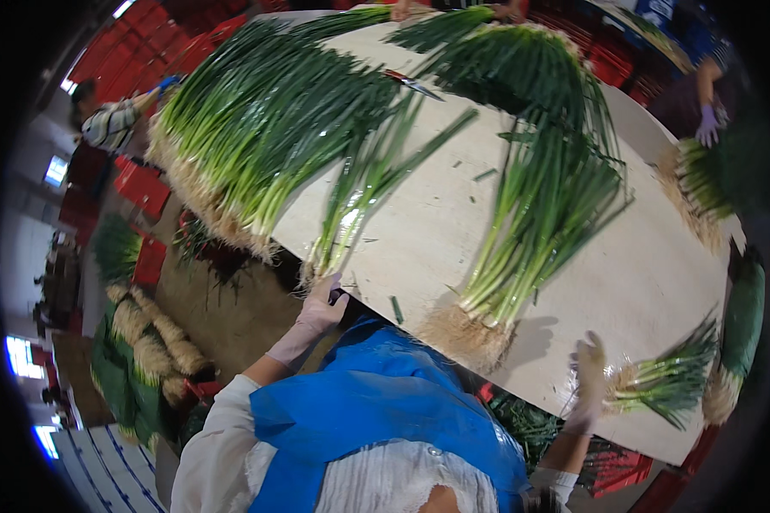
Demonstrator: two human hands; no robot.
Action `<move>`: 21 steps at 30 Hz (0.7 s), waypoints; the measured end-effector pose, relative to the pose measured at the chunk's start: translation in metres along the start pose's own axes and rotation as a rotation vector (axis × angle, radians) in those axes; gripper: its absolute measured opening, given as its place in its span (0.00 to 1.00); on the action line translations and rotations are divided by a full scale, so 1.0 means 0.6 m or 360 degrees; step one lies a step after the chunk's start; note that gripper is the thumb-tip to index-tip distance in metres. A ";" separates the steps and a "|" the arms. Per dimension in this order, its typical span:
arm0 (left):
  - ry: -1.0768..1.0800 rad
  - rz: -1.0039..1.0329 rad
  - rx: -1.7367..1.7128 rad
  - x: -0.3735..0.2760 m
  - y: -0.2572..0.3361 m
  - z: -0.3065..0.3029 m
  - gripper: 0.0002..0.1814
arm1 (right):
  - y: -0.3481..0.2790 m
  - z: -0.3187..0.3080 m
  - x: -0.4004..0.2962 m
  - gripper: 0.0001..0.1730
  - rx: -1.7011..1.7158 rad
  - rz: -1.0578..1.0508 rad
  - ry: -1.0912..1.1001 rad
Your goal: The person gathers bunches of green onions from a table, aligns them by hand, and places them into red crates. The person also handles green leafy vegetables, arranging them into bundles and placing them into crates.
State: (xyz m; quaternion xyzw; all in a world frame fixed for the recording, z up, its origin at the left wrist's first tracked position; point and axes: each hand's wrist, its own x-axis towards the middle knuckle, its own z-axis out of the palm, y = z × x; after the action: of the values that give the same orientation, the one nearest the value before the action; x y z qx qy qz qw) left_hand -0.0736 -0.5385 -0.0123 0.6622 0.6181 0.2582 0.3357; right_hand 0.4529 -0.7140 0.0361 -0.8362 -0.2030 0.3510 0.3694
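My left hand (pixel 321 306), in a pale glove, is at the table's edge against the root ends of a few green onions (pixel 348 221); whether its fingers grip them I cannot tell. To the right, my gloved right hand (pixel 588 369) is raised over the board with its fingers apart and nothing in them. A bunch of green onions (pixel 520 256) lies between my hands, roots towards me. Beside my right hand lies a small bunch (pixel 670 378). A long row of green onions (pixel 276 141) covers the left side. A knife (pixel 414 84) lies by the leaf tips.
The pale board tabletop (pixel 423 256) bears leaf scraps. More green onions (pixel 520 61) lie across the far side. A wrapped bundle (pixel 741 320) is at the right edge. Red crates (pixel 142 186) and stacked bundles (pixel 147 340) stand left. Co-workers (pixel 112 122) are around; one gloved hand (pixel 707 126) shows at right.
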 end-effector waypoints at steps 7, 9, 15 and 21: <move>0.0057 0.0028 0.0750 0.094 0.051 -0.058 0.44 | 0.032 0.183 0.016 0.27 -0.0242 -0.0208 -0.0157; -0.0023 -0.0123 0.0967 0.131 0.027 -0.046 0.58 | 0.030 0.195 0.022 0.26 -0.0036 -0.0048 -0.0126; -0.0283 -0.0410 0.0841 0.226 0.018 -0.024 0.51 | -0.018 0.167 -0.011 0.24 0.0587 0.0331 -0.0141; -0.0378 -0.0308 0.0643 0.255 -0.045 -0.043 0.40 | -0.112 0.159 -0.030 0.26 0.0237 -0.0224 0.0434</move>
State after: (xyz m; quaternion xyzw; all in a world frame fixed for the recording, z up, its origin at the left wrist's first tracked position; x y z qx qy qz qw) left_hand -0.0946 -0.3834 -0.0277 0.6795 0.6738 0.0164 0.2900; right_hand 0.3652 -0.6363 0.0495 -0.8301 -0.1823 0.2215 0.4781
